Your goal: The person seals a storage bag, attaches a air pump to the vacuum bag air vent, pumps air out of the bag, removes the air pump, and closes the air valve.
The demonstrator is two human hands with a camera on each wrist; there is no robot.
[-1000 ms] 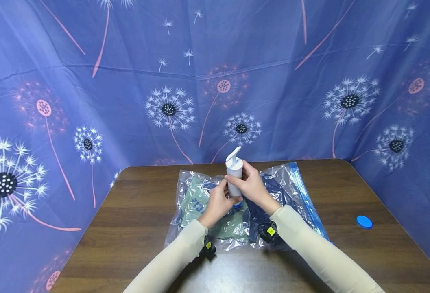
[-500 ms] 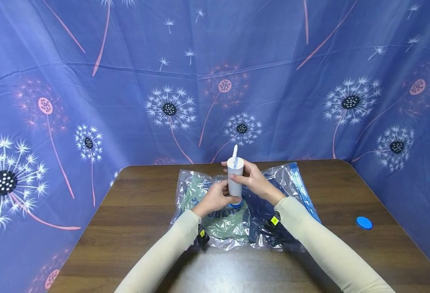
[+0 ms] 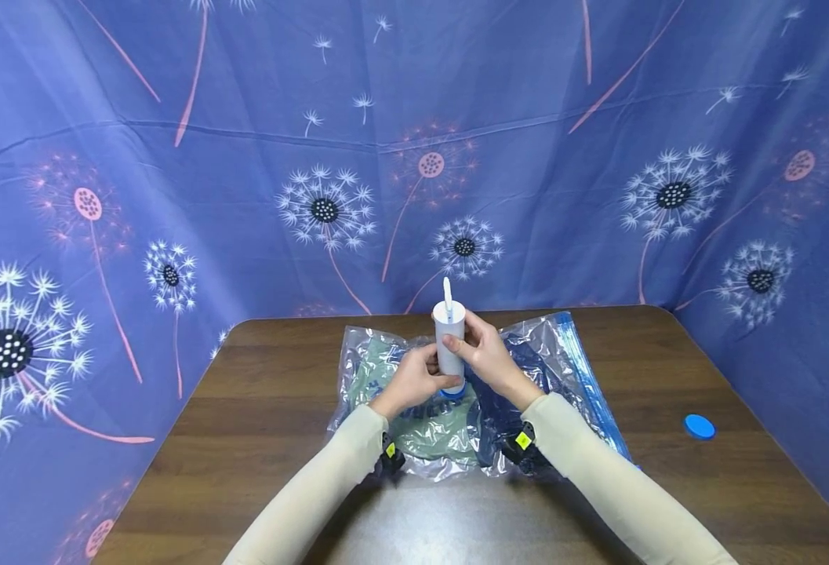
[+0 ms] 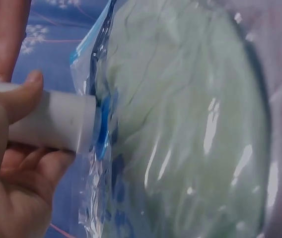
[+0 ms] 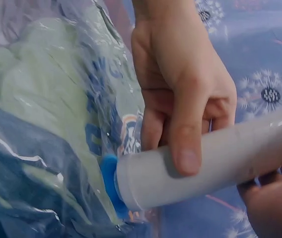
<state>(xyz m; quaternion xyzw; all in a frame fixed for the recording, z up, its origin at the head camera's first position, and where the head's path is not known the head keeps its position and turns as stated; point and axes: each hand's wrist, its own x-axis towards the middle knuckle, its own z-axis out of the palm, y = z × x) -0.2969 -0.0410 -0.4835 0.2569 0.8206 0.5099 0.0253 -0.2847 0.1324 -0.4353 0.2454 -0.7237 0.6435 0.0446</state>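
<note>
A white hand pump [image 3: 448, 320] stands upright on the blue valve [image 3: 452, 394] of a clear vacuum storage bag [image 3: 430, 472]. My left hand [image 3: 414, 383] grips the lower barrel, thumb on the near side. Higher up, my right hand [image 3: 489, 358] holds the barrel with its thumb across the front. The pump's slim handle [image 3: 447, 290] sticks up from the top. In the left wrist view the barrel's end meets the blue valve [image 4: 104, 126]. Inside the bag lie folded green fabric [image 4: 180, 99] and navy fabric [image 5: 12, 163], behind shiny, wrinkled plastic.
A round blue cap [image 3: 699, 426] lies on the right of the brown wooden table [image 3: 266, 392]. The bag's blue zip edge [image 3: 590, 377] runs along its right side. A blue dandelion-print cloth [image 3: 562, 196] hangs behind and beside the table.
The pump handle has swung from pointing right to facing nearly end-on, as the pump turned. My left hand shifted slightly lower on the barrel; both hands keep their hold.
</note>
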